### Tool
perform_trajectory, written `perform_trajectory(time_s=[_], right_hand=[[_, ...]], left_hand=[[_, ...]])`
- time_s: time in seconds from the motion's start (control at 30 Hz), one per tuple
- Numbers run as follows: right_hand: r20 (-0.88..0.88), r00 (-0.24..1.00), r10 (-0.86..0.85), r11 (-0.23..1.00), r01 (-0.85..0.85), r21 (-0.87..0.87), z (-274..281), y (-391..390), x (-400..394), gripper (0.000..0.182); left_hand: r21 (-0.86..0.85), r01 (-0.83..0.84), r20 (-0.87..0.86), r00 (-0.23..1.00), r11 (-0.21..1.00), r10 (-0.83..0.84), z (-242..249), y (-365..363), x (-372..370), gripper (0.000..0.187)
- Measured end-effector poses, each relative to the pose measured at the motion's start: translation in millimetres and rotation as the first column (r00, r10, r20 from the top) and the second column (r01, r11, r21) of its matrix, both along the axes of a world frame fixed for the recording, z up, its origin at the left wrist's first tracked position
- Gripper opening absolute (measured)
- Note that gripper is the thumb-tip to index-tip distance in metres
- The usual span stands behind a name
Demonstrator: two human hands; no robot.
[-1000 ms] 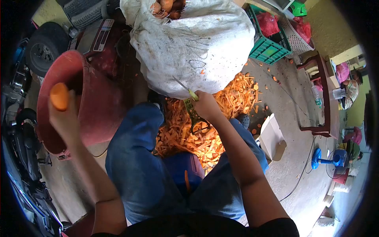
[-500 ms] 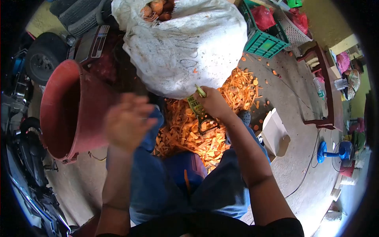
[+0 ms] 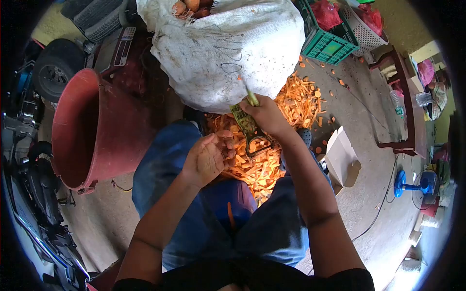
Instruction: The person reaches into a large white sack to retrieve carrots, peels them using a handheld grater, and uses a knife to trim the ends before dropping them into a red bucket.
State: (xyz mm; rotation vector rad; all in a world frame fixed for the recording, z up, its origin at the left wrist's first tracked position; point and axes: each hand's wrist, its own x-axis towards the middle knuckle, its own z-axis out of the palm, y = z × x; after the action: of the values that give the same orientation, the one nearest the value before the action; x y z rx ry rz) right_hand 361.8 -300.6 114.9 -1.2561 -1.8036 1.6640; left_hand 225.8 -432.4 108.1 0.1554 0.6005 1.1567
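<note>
My right hand (image 3: pixel 264 114) is closed around a thin green-handled knife (image 3: pixel 252 97) and a green slotted tool (image 3: pixel 246 123) with a dark loop at its lower end. Left of the tool, my left hand (image 3: pixel 208 157) is palm up with its fingers loosely curled and apart, and nothing shows in it. Below both hands lies a heap of orange peelings (image 3: pixel 257 172) and cut ends on the floor. Beyond them stands a big white sack (image 3: pixel 228 58), with brownish-orange roots (image 3: pixel 191 6) in its opening.
A large red tub (image 3: pixel 116 131) stands at the left. A blue container (image 3: pixel 225 199) sits between my knees. An open cardboard box (image 3: pixel 341 157) lies to the right, with a green crate (image 3: pixel 330 43) at the upper right and a blue fan (image 3: pixel 417 185) farther right.
My left hand has moved right, from beside the red tub to over the peelings near the tool. My right hand keeps its hold and has shifted slightly.
</note>
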Motion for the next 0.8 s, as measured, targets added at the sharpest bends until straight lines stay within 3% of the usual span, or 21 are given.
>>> perform_trajectory(time_s=[0.07, 0.1, 0.17, 0.2, 0.23, 0.3, 0.33, 0.47, 0.53, 0.57, 0.63, 0.67, 0.7, 0.77, 0.8], right_hand=[[-0.296, 0.938, -0.18, 0.9, 0.035, -0.434, 15, -4, -3, 0.027], [-0.296, 0.938, -0.179, 0.901, 0.035, -0.433, 14, -3, -1, 0.027], [-0.715, 0.686, -0.134, 0.849, -0.292, -0.44, 8, 3, 7, 0.033], [-0.78, 0.597, -0.186, 0.816, -0.349, -0.461, 7, 2, 8, 0.039], [-0.779, 0.602, -0.179, 0.819, -0.348, -0.457, 3, 2, 8, 0.039], [-0.913, 0.356, -0.199, 0.741, -0.555, -0.378, -5, 1, 9, 0.042], [-0.934, 0.315, -0.171, 0.745, -0.578, -0.332, -7, 1, 9, 0.045], [-0.928, 0.351, -0.128, 0.773, -0.551, -0.315, -10, 1, 6, 0.048], [-0.909, 0.406, -0.096, 0.818, -0.487, -0.304, -7, -1, 5, 0.052], [-0.908, 0.409, -0.096, 0.824, -0.479, -0.302, -7, -5, 2, 0.052], [-0.956, 0.165, -0.242, 0.602, -0.747, -0.282, -7, -13, -5, 0.054], [-0.978, 0.037, -0.207, 0.555, -0.819, -0.148, 4, -20, -12, 0.054], [-0.978, 0.074, -0.196, 0.591, -0.787, -0.178, 25, -31, -15, 0.054], [-0.998, 0.052, -0.023, 0.473, -0.879, -0.056, 62, -54, -33, 0.04], [-0.931, 0.311, 0.19, 0.763, -0.644, -0.059, 58, -65, -50, 0.04]], left_hand=[[0.0, 0.006, -0.007, 1.0, 1.0, -0.006, -6, 0, -4, 0.031], [0.037, -0.002, -0.05, 0.999, 0.999, 0.004, -10, 1, -8, 0.031], [0.088, -0.008, -0.092, 0.996, 0.996, 0.016, -18, 5, -17, 0.031], [0.063, -0.017, -0.137, 0.99, 0.998, 0.025, -21, 6, -20, 0.031], [0.037, -0.027, -0.179, 0.983, 0.999, 0.034, -23, 7, -22, 0.031], [0.046, -0.02, -0.188, 0.982, 0.999, 0.029, -24, 9, -25, 0.03], [0.05, -0.012, -0.203, 0.979, 0.999, 0.022, -23, 9, -26, 0.029], [0.108, -0.029, -0.225, 0.973, 0.994, 0.053, -14, 8, -25, 0.028], [0.142, 0.01, -0.449, 0.892, 0.99, 0.056, -12, 10, -27, 0.03], [0.146, 0.018, -0.445, 0.894, 0.989, 0.05, -11, 9, -29, 0.03], [0.108, -0.018, -0.588, 0.805, 0.994, 0.078, -15, 10, -27, 0.023], [0.148, -0.017, -0.607, 0.788, 0.989, 0.105, -16, 9, -23, 0.023], [0.183, -0.012, -0.622, 0.773, 0.983, 0.125, -18, 7, -20, 0.023], [0.137, 0.069, -0.662, 0.748, 0.988, 0.04, -23, 2, -27, 0.022], [0.096, 0.116, -0.681, 0.732, 0.989, -0.02, -26, 0, -33, 0.022]])
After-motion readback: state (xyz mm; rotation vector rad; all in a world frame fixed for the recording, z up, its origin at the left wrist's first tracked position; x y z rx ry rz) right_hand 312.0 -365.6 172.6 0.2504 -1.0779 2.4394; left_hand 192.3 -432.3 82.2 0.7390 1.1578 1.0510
